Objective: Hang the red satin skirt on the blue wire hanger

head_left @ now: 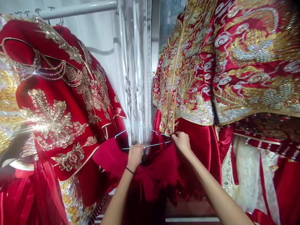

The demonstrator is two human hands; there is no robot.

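Note:
A light-blue clothes hanger [145, 125] stands in front of me, its hook pointing up. From it hangs a dark red dress [150, 181] with a bow at the front and a wide neckline. My left hand [136, 155] is closed round the hanger's lower bar near its middle. At the hanger's right end, my right hand [181, 140] pinches the upper edge or strap of the dress; its fingertips partly hide what they hold. A thin dark band circles my left wrist.
Red jackets with silver beading [58, 122] hang on the left below a white rail [77, 11]. On the right hang gold-embroidered red jackets [187, 75] over red satin skirts [199, 147]. A white curtain [100, 34] and white metal posts [138, 62] stand behind the hanger.

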